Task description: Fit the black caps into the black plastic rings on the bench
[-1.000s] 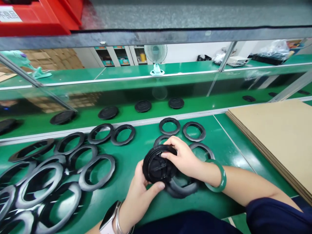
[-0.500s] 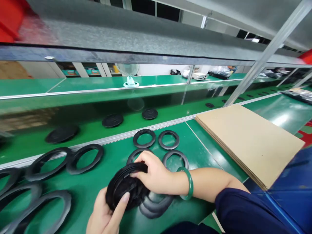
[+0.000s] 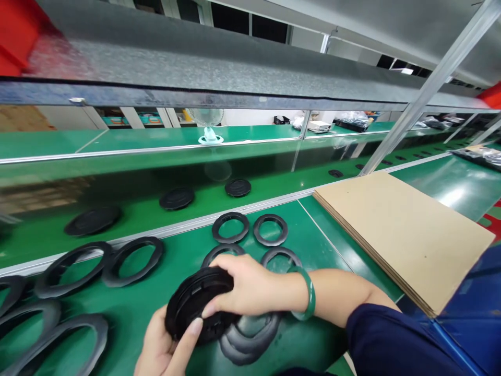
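Both hands hold one round black plastic part (image 3: 201,300), tilted over the green table. My left hand (image 3: 164,339) grips its lower left rim, with the thumb on the inner face. My right hand (image 3: 245,287), a green bangle on its wrist, is closed round the upper right rim, and its thumb presses inside near the left thumb. The part's underside is hidden. Overlapping black rings (image 3: 250,347) lie just below my right hand. More black rings (image 3: 230,227) lie beyond it, one partly covered by my fingers.
Several larger black rings (image 3: 133,261) spread over the table's left. Behind a metal rail, black discs (image 3: 177,199) sit on a green belt (image 3: 274,183). A stack of brown boards (image 3: 403,230) lies at right beside a slanted metal post (image 3: 422,94). A grey shelf (image 3: 235,68) hangs above.
My right thumb has moved down and left across the part's inner face, up to the left thumb. The belt's discs have shifted slightly left.
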{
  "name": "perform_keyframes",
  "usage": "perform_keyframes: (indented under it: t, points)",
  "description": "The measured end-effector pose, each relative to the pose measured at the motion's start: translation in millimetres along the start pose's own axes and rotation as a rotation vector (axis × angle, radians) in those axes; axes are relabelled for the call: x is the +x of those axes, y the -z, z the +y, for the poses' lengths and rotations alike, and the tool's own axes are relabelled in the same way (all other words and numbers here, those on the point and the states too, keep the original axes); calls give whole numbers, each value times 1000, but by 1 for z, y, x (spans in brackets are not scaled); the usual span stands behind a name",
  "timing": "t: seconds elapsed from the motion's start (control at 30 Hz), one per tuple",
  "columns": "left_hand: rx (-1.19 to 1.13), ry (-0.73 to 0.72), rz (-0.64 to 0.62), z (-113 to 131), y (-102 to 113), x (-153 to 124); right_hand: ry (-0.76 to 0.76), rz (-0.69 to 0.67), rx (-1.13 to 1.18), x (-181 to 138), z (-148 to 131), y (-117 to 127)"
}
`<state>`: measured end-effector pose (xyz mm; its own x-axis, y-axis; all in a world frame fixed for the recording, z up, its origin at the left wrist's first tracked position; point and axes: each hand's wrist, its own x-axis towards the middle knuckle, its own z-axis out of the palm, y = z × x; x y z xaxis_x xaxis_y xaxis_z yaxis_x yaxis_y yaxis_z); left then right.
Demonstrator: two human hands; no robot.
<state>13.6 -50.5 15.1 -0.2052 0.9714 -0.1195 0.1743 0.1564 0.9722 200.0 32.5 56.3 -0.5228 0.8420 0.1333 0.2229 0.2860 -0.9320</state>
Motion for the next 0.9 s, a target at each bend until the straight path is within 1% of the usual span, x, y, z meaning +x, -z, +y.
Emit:
perform_keyframes:
  t: [0.03, 0.07, 0.1, 0.13, 0.2, 0.23, 0.3, 0.33, 0.4, 0.47, 0.53, 0.57, 0.6, 0.63, 0.67, 0.7, 0.73, 0.8, 0.9]
  points:
    - [-57, -21, -1, 4, -3, -2, 44, 22, -12, 11, 2, 14]
    - [-105, -59, 0, 7, -4, -3, 82, 72, -45, 25, 6, 32]
    - [-128, -107, 0, 8, -3, -4, 102, 188, -108, 40, 13, 55]
    - [-114, -156, 4, 8, -1, -4, 99, 339, -215, 56, 21, 80]
    - [44, -229, 18, 3, 9, -5, -15, 618, -547, 84, 44, 133]
    - [166, -255, 6, -1, 14, -4, -119, 659, -712, 94, 57, 158]
    - [419, -324, -76, -5, 22, -1, -204, 614, -765, 102, 84, 198]
    - [530, -370, -134, -5, 24, 1, -244, 573, -775, 101, 97, 211]
    - [693, -467, -232, 2, 21, 10, -312, 515, -786, 93, 117, 222]
    - [790, -532, -244, 17, 17, 25, -331, 465, -792, 83, 130, 216]
    - [868, -546, -166, 32, 20, 43, -273, 380, -787, 73, 134, 198]
    - [905, -532, -97, 39, 25, 52, -207, 303, -782, 67, 133, 186]
    - [937, -503, -18, 43, 33, 60, -116, 188, -778, 61, 132, 173]
    - [963, -463, 70, 44, 42, 66, 5, 32, -791, 55, 129, 160]
    - [981, -420, 148, 44, 52, 70, 89, -88, -814, 49, 126, 146]
    - [992, -378, 205, 41, 61, 72, 138, -187, -843, 43, 122, 133]
    - [998, -339, 243, 37, 69, 73, 162, -266, -872, 38, 118, 120]
    - [1001, -284, 269, 28, 76, 71, 133, -352, -913, 33, 108, 98]
    - [986, -273, 264, 16, 72, 62, 53, -400, -910, 32, 91, 79]
